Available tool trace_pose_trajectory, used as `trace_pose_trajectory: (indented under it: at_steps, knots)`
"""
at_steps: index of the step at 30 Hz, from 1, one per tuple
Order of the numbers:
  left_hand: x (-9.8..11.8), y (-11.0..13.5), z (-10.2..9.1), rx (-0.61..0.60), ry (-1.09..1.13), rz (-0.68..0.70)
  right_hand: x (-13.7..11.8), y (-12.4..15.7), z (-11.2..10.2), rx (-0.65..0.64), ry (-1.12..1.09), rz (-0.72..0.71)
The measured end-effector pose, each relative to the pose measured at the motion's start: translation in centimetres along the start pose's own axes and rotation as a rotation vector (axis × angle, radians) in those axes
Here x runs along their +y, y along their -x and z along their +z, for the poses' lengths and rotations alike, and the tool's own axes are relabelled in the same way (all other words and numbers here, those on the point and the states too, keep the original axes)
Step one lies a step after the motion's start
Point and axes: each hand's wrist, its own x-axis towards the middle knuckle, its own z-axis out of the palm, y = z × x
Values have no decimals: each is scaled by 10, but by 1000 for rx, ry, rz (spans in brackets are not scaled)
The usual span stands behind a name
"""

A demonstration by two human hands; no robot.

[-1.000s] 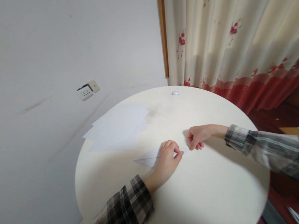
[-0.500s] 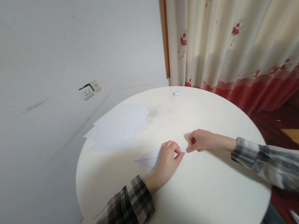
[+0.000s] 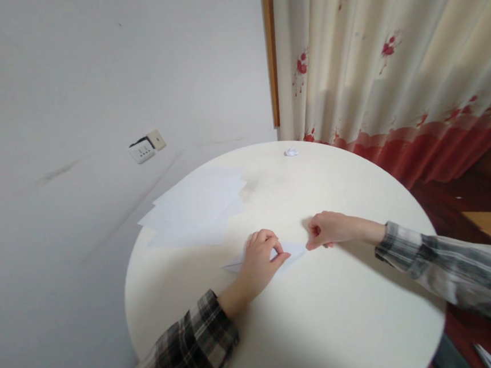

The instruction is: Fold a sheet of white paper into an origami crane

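Observation:
A folded sheet of white paper [image 3: 294, 251], long and narrow with pointed ends, lies flat on the round white table [image 3: 347, 312]. My left hand [image 3: 261, 261] is over its middle, with curled fingers and thumb pressed on the paper, hiding much of it. At the paper's right tip, my right hand [image 3: 326, 229] is closed, thumb and forefinger pinched against the point. The left end of the paper shows beyond my left wrist.
Several loose white sheets [image 3: 196, 208] lie spread at the table's back left. A small crumpled paper [image 3: 291, 152] sits near the far edge. A wall with a socket [image 3: 142, 152] borders the left, and a curtain [image 3: 382, 80] hangs behind.
My left hand has slid left along the folded paper, away from the right tip, uncovering more of its right part. My right hand has stayed nearly still at the tip.

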Motion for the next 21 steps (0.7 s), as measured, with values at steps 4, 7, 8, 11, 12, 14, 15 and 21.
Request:
trace_pose_trajectory:
  at_steps: [4, 7, 8, 11, 12, 14, 15, 21]
  knots:
    - [-2, 4, 0, 9, 34, 35, 3, -1, 1, -8, -6, -14]
    - [-3, 5, 1, 12, 44, 47, 3, 0, 1, -9, -21, -22]
    - [-3, 5, 1, 11, 49, 52, 2, 0, 0, -11, -23, -25]
    - [-2, 5, 1, 0, 70, 64, 1, 1, -1, -25, -26, -21]
    - [-2, 6, 0, -2, 75, 64, 0, 1, -1, -29, -25, -17]
    - [-3, 6, 0, 0, 80, 63, 0, 1, -1, -32, -25, -19]
    - [-4, 6, 0, -2, 84, 66, 0, 1, -1, -32, -24, -20]
    - [-10, 6, -4, -64, 95, 82, 5, -1, 0, -42, -40, -7]
